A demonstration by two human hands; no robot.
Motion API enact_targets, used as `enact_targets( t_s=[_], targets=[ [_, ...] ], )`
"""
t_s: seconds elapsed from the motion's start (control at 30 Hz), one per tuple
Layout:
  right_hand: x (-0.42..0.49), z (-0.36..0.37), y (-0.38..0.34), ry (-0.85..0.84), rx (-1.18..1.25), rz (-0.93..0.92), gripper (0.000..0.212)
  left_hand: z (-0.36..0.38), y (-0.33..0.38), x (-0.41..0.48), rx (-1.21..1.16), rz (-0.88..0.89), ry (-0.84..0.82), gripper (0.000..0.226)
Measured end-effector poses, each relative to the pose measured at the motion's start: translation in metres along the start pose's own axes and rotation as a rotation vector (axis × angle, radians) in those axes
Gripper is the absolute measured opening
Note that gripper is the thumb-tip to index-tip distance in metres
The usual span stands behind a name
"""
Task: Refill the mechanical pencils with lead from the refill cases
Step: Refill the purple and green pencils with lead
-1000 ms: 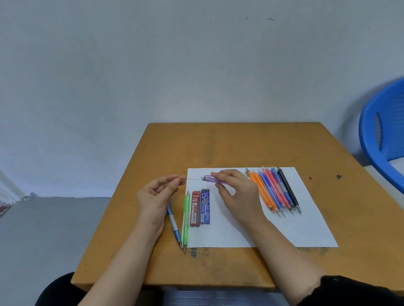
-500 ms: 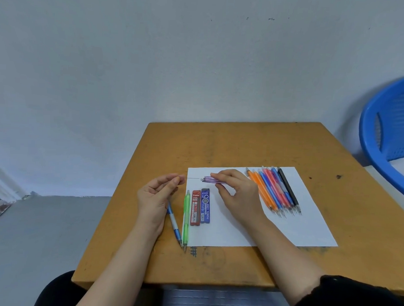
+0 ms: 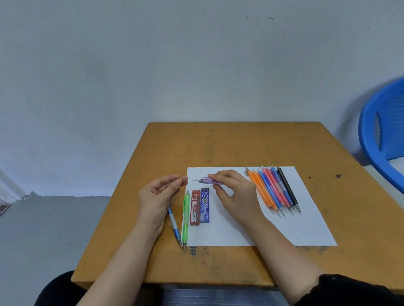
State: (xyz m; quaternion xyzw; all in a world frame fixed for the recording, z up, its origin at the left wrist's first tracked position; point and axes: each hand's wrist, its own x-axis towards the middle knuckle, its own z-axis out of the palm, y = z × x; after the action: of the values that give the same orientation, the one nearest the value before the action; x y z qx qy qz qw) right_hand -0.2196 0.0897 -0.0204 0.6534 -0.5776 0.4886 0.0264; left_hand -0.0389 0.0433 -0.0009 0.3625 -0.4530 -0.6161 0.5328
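Hiding part of the blue pencil (image 3: 175, 229), left hand (image 3: 157, 197) pinching faint lead (image 3: 193, 180)

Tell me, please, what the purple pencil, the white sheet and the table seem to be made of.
Purple pencil: translucent, glossy plastic by the look, as its tinted barrel lets light through. White sheet: thin matte paper, lying flat. Table: probably wood or a wood-look board with a worn yellow-brown coat, scuffed and stained; which one I cannot tell.

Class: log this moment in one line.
left hand: pinches lead | right hand: holds purple pencil | lead: at pencil's end | refill cases: on paper
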Motion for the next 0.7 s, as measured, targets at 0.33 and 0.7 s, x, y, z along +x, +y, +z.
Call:
enact_targets(
  t_s=[0.33, 0.7],
  targets=[
    [-0.0004, 0.0003, -0.0004, -0.006, 0.005, 0.001, 0.029, 0.0003, 0.0010, -0.0010, -0.004, -0.013, 0.003, 0.012],
    [0.0002, 0.0013, 0.0019, 0.002, -0.004, -0.010, 0.029, 0.0002, 0.0015, -0.0012, -0.047, -0.023, 0.001, 0.012]
  ],
)
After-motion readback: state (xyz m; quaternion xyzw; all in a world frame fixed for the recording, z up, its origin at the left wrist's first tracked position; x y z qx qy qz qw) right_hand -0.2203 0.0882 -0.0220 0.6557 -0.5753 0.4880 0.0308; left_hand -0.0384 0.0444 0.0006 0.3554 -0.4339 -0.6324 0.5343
